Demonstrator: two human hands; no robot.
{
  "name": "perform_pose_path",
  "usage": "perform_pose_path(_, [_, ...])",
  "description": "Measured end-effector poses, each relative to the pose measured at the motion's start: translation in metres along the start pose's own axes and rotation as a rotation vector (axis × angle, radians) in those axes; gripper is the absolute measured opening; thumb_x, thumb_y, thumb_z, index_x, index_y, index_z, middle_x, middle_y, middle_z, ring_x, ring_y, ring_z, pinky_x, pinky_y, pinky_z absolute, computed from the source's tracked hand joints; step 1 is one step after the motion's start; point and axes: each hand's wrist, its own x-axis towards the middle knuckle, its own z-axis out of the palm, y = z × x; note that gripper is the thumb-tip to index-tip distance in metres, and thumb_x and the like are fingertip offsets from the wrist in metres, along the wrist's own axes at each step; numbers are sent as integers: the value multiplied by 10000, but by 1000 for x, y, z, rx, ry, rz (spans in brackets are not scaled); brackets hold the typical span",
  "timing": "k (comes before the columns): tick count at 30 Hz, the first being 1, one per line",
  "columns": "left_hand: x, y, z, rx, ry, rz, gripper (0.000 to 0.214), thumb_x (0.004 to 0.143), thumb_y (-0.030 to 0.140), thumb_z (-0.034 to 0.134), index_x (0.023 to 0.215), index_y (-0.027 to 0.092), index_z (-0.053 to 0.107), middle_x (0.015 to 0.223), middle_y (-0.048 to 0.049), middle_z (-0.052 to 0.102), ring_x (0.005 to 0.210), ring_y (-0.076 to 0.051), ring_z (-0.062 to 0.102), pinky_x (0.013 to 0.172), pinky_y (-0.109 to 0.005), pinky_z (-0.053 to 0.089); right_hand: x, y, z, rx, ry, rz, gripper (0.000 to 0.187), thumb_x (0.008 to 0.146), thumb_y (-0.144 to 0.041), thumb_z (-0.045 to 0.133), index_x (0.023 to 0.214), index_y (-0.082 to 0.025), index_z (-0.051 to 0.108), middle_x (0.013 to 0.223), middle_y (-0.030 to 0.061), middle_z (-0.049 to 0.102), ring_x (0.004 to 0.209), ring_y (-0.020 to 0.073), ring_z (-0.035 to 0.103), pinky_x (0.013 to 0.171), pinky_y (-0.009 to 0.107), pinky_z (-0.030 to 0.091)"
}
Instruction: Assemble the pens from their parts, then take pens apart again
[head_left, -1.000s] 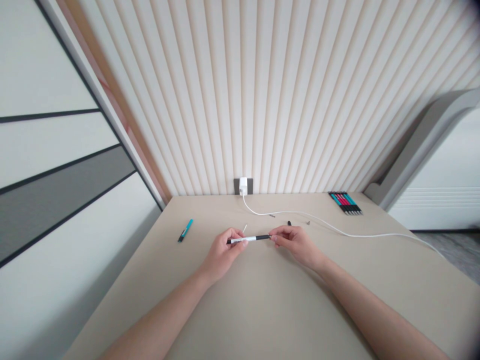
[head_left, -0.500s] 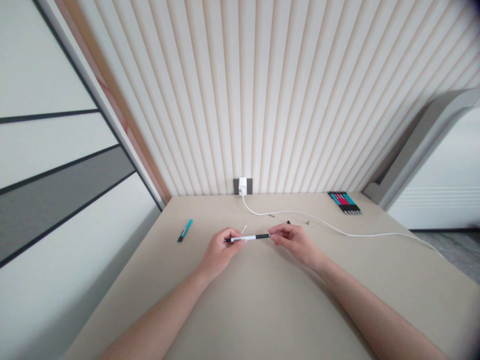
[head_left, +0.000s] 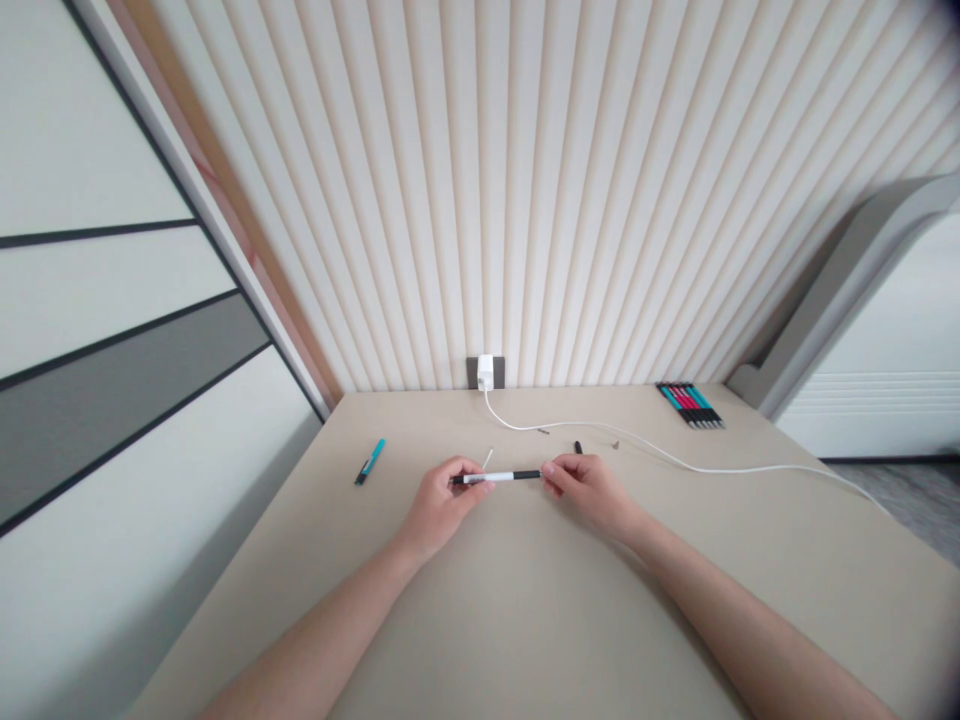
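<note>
A white pen with a black grip section (head_left: 504, 476) lies level between my two hands, just above the tabletop. My left hand (head_left: 448, 500) is closed round its left end, thumb along the white barrel. At the other end, the fingertips of my right hand (head_left: 581, 482) pinch the pen's metal tip. Behind the pen, a thin white stick (head_left: 487, 458) lies near my left fingers. A short black piece (head_left: 578, 447) rests just beyond my right hand, partly hidden by it.
A teal-and-black pen part (head_left: 370, 462) lies at left. Several teal, red and black pens (head_left: 690, 406) lie in a row at back right. A white cable (head_left: 600, 425) runs across the desk from a charger (head_left: 486, 372). Small bits (head_left: 615, 445) lie near it.
My right hand has shifted slightly and its fingers have turned at the pen's tip, showing more of the short black piece behind. My left hand and the pen have hardly moved.
</note>
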Motion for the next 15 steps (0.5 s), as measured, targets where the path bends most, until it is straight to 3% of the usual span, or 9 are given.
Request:
perform_pose_path(4, [0,0,0,13,13,9,220,788,378,677,748,166,638,669,27,533,650,-122,476,597,-209,362,-1,1,1,-4,-26,-39,503,918,-546,443,646,-162,620,549,-9,521,498,103,391,480,244,287])
perform_pose_path(10, [1,-3,-1,23,2,-22,250,788,397,677,749,155,629,637,40,491,599,-102,428,561,-200,331,-1,1,0,19,-25,-86,380,860,-475,584,1068,-171,675,641,-6,576,562,121,472,511,235,350])
perform_pose_path(15, [1,-3,1,40,-11,1,240,790,390,679,773,156,628,674,34,514,649,-111,470,596,-200,358,0,4,-1,-20,-19,-117,293,868,-418,583,980,-168,685,624,-8,567,593,130,490,560,251,378])
